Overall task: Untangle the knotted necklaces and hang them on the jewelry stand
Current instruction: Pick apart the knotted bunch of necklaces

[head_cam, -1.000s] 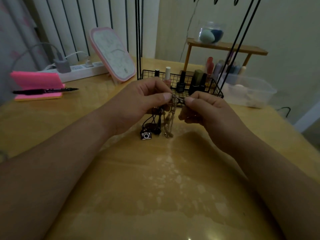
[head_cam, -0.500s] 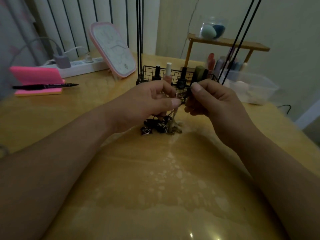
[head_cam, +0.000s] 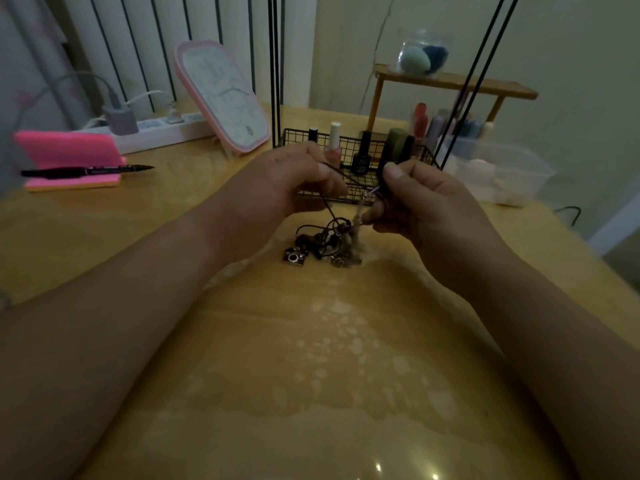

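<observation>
A tangle of necklaces [head_cam: 329, 242] rests on the wooden table, with a small camera-shaped pendant [head_cam: 295, 258] at its left and a pale chain [head_cam: 356, 220] rising from its right side. My left hand [head_cam: 287, 188] pinches a dark cord [head_cam: 346, 174] that runs across to my right hand [head_cam: 419, 199]. My right hand pinches the cord's other end and the top of the pale chain. The jewelry stand shows only as thin black rods [head_cam: 275, 64] going up out of the frame, so its hooks are out of sight.
A black wire basket [head_cam: 301, 136] with nail polish bottles stands just behind my hands. A pink-rimmed mirror [head_cam: 221, 98] leans at the left, near a power strip [head_cam: 162, 129] and a pink pad with a pen [head_cam: 86, 171]. A wooden shelf [head_cam: 450, 84] and a clear tub [head_cam: 502, 171] are at the right.
My hands have drawn apart, stretching the dark cord between them. The hanging bundle has sunk onto the table, where the pendant now lies.
</observation>
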Available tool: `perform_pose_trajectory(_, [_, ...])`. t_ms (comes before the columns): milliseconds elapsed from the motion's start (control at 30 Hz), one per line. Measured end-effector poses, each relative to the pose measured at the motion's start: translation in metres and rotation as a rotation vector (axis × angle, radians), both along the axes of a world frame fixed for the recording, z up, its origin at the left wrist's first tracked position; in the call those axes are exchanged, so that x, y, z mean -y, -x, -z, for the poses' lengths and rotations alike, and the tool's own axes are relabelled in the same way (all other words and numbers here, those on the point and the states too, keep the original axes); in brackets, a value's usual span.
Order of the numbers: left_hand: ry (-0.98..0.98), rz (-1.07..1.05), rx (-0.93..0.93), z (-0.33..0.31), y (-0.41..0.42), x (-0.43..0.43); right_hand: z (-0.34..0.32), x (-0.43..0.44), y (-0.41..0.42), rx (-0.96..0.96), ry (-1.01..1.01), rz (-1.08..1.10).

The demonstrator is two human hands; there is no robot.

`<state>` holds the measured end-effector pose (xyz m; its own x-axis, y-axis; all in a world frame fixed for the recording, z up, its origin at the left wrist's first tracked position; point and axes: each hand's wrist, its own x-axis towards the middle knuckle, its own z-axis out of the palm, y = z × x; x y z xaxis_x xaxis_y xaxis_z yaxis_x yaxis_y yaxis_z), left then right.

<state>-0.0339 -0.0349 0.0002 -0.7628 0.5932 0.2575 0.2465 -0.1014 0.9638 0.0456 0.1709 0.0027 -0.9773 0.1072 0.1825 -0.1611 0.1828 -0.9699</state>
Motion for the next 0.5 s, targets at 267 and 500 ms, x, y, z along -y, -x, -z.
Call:
perform_pose_trajectory(267, [0.05,-0.051,0.06,-0.0017,-0.0015,0.0011,-0.0002,0.0004,-0.0013,-0.03,-0.09,0.006])
perform_pose_trajectory(500, [0.227,-0.043,-0.094,0.002,-0.0067,-0.0007,-0.0057,0.001,-0.0044,-0.064,0.063,-0.075])
